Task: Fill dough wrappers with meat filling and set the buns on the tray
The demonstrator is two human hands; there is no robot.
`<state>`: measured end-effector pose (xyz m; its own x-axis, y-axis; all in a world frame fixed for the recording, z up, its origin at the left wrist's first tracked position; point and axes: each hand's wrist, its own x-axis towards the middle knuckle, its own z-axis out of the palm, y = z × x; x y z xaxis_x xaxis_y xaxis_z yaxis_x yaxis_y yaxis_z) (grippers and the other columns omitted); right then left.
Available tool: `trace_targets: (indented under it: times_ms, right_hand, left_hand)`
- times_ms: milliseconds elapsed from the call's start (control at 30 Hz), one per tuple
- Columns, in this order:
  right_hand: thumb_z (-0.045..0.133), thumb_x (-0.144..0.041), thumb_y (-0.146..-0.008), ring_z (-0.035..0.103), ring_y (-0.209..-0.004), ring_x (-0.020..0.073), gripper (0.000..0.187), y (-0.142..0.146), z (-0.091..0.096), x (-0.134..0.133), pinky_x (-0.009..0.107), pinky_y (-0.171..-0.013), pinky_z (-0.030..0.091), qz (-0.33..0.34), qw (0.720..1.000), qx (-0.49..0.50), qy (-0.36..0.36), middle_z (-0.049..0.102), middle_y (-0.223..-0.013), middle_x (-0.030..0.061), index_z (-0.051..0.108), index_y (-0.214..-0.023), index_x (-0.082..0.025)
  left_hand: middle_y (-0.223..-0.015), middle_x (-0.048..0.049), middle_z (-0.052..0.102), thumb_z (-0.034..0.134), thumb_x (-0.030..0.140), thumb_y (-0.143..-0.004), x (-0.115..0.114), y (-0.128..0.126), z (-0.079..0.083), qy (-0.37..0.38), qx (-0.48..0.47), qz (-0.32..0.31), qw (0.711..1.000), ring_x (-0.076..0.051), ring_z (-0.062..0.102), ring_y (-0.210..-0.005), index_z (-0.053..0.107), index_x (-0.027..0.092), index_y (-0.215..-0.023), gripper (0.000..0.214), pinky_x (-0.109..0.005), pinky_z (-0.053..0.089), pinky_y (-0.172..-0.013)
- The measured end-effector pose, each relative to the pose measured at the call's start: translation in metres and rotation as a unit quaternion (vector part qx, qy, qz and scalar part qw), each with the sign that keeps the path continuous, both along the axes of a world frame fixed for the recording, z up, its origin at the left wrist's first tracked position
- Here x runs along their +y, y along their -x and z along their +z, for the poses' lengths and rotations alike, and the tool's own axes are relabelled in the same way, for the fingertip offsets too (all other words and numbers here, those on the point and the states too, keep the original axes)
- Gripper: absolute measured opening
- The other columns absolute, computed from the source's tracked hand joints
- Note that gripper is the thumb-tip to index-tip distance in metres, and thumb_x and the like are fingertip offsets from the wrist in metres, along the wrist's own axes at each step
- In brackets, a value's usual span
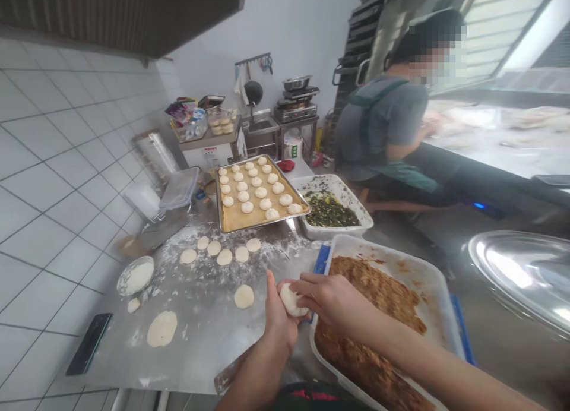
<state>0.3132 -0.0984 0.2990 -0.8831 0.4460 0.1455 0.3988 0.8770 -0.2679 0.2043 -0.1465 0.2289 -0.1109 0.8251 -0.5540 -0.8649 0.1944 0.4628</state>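
A round white dough bun [291, 300] rests in my left hand [280, 316], whose fingers curl round it from below while the thumb points up. From the right, my right hand [323, 295] pinches the bun's upper side with bent fingertips. Both hands are above the floured steel table, at the near left corner of a plastic tub of brown minced filling [378, 286]. A flat dough round [244, 296] lies just left of my hands, and a larger one [162, 329] is farther left. Several smaller rounds [224, 257] lie beyond them.
A tray [240, 227] of shaped buns stands at the back, beside a white tub [367, 221] of chopped greens. A flour bowl [136, 276] and a phone [89, 344] are at left; a wooden-looking stick [231, 369] lies near my left forearm. Another person [383, 114] works at right.
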Motion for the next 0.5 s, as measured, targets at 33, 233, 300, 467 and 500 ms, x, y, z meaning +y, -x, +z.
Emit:
trace_targets:
  times_ms: [33,233,300,467,500]
  right_hand:
    - [0.043,-0.019,-0.084,0.054,-0.064,0.0119,0.018,0.01,-0.004,0.003,0.022,-0.054,0.032,0.017,1.0,0.0,-0.006,0.058,-0.075,0.0032,0.06,-0.083,-0.018]
    - [0.043,-0.018,-0.085,0.055,-0.068,0.0125,0.016,0.083,-0.027,0.043,0.023,-0.057,0.034,0.079,0.997,0.01,-0.007,0.061,-0.078,0.0035,0.059,-0.081,-0.016]
    - [0.044,-0.019,-0.085,0.055,-0.07,0.0133,0.015,0.113,-0.033,0.07,0.023,-0.059,0.035,0.062,0.998,0.018,-0.019,0.061,-0.079,0.0041,0.059,-0.084,-0.016]
    - [0.039,-0.021,-0.088,0.056,-0.077,0.014,0.021,0.193,-0.039,0.152,0.023,-0.066,0.036,-0.001,0.999,0.016,-0.046,0.061,-0.086,0.0065,0.059,-0.087,-0.015]
    - [0.038,-0.022,-0.088,0.056,-0.078,0.0141,0.022,0.209,-0.04,0.167,0.023,-0.066,0.036,-0.02,0.998,0.01,-0.051,0.061,-0.087,0.0069,0.059,-0.087,-0.015]
  left_hand:
    - [-0.054,0.0005,0.052,0.041,0.069,-0.068,0.0,0.008,-0.003,0.002,-0.002,0.023,1.0,-0.011,0.047,-0.044,0.051,0.017,-0.071,0.053,-0.022,0.032,-0.04]
    - [-0.083,-0.0055,0.06,0.042,0.062,-0.074,0.005,0.071,-0.024,0.007,0.038,0.115,0.993,-0.017,0.058,-0.072,0.053,0.018,-0.091,0.048,-0.028,0.046,-0.061]
    - [-0.095,-0.0078,0.059,0.041,0.058,-0.077,0.005,0.099,-0.035,0.029,0.054,0.143,0.988,-0.018,0.059,-0.083,0.052,0.018,-0.098,0.047,-0.029,0.047,-0.068]
    - [-0.094,-0.0084,0.06,0.038,0.05,-0.081,-0.002,0.163,-0.074,0.109,0.029,0.176,0.978,-0.017,0.06,-0.079,0.052,0.018,-0.097,0.038,-0.027,0.047,-0.066]
    - [-0.09,-0.0079,0.06,0.037,0.048,-0.082,-0.003,0.173,-0.082,0.136,0.015,0.177,0.975,-0.016,0.061,-0.074,0.052,0.018,-0.096,0.036,-0.026,0.047,-0.063]
